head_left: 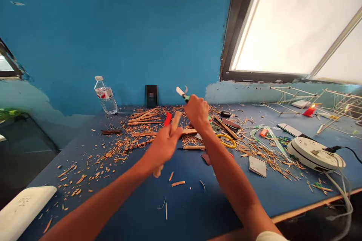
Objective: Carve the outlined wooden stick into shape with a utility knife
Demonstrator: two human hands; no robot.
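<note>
My left hand [165, 143] is closed round a piece of wood [175, 121], its upper end rising past the thumb and its lower end showing below the palm. In my right hand [197, 111], the fingers wrap the green handle of a knife [181, 92]. Its pale blade points up and left, above the wood and apart from it. A thin curled shaving [186, 89] shows beside the blade. Just behind the wood lies a red object [167, 119], partly hidden. Wood strips [145, 122] and many shavings spread over the blue table [135, 199] around both hands.
A water bottle [106, 98] stands at the back left. Yellow scissor-like loops [227, 141] lie by my right forearm. Further right are a white power strip [313, 154], stick frames [291, 98] and a lit red candle [309, 111]. A white box [25, 211] sits front left.
</note>
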